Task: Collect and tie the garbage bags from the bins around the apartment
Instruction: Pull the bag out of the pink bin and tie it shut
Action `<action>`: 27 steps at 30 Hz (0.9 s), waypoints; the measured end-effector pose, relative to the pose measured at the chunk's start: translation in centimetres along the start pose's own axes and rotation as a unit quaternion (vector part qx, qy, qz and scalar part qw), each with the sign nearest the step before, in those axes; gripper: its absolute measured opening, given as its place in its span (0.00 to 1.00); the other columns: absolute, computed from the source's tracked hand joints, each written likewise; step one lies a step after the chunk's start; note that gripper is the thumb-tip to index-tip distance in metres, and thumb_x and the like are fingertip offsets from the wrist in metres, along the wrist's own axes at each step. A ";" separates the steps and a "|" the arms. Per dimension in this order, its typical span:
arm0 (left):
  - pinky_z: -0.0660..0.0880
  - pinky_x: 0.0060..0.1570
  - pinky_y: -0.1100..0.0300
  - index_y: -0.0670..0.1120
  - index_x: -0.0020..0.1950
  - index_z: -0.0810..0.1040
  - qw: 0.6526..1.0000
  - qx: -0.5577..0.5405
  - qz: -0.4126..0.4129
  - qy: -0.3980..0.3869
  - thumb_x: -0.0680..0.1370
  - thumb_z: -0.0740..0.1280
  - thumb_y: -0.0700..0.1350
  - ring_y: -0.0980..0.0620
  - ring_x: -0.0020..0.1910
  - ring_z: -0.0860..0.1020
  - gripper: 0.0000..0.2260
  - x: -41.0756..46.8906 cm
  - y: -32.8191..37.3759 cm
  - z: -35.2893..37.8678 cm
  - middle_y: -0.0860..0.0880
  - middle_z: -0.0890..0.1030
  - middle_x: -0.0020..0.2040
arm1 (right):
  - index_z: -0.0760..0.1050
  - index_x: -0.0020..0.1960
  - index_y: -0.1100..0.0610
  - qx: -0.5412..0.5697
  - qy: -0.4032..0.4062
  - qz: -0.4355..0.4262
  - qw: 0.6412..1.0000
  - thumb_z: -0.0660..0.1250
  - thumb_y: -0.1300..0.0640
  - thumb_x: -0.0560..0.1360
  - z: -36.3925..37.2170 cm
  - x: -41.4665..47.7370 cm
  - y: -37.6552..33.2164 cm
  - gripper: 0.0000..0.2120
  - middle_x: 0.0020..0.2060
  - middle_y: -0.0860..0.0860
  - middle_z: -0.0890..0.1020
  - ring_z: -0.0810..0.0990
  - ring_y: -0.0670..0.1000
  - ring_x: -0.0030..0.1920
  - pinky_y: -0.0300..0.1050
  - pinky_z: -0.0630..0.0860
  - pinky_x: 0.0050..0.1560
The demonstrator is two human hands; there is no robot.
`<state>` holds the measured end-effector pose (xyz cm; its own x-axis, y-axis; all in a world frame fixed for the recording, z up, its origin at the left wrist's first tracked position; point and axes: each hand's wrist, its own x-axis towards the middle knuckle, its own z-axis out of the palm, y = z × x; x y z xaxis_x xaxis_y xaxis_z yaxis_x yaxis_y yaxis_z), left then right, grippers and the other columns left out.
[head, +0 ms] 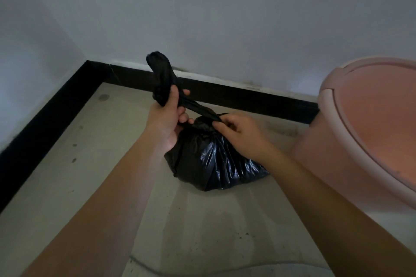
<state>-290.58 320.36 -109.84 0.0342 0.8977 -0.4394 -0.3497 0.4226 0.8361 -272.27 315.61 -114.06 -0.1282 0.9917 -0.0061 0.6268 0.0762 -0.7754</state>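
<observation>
A black garbage bag [209, 159] sits on the floor in a room corner, its body full and its top gathered into a twisted neck. My left hand [165, 119] is closed around that neck, pulling it up and to the left, with the loose end sticking out above the fist. My right hand [238, 136] pinches the neck low down, right where it meets the bag's body. The stretch of plastic between the two hands is taut.
A pink bin with its lid [369, 128] stands close on the right, beside the bag. A black skirting board [236, 96] runs along the pale walls behind and to the left. The floor [198, 231] is pale and speckled with dirt.
</observation>
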 end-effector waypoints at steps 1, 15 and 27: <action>0.72 0.32 0.58 0.44 0.52 0.80 1.000 0.002 -0.010 -0.011 0.81 0.65 0.55 0.56 0.23 0.65 0.14 -0.1 0.0 -0.1 0.53 0.65 0.24 | 0.80 0.49 0.48 -0.017 0.010 -0.011 1.000 0.62 0.48 0.82 0.2 0.0 0.1 0.09 0.41 0.47 0.76 0.73 0.42 0.43 0.38 0.65 0.41; 0.69 0.28 0.67 0.44 0.63 0.80 0.952 0.180 -0.108 -0.221 0.78 0.67 0.48 0.57 0.27 0.70 0.16 -0.7 0.0 -2.2 0.54 0.77 0.30 | 0.79 0.51 0.60 -0.132 -0.145 -0.053 0.979 0.59 0.51 0.83 -0.8 1.6 -2.7 0.15 0.45 0.56 0.78 0.78 0.53 0.47 0.50 0.74 0.51; 0.66 0.34 0.61 0.44 0.60 0.84 0.929 0.161 -0.151 -0.299 0.80 0.61 0.57 0.54 0.30 0.63 0.21 -0.9 0.8 -1.8 0.50 0.63 0.32 | 0.68 0.75 0.51 0.406 -0.045 0.262 0.874 0.55 0.22 0.70 -3.7 3.6 -3.7 0.44 0.73 0.53 0.71 0.65 0.54 0.74 0.58 0.60 0.73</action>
<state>-292.58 319.63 -109.35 0.6318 0.6008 -0.4898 0.0550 0.5956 0.8014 -272.23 319.26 -108.85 -0.0702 0.8532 -0.5169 -0.1296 -0.5215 -0.8433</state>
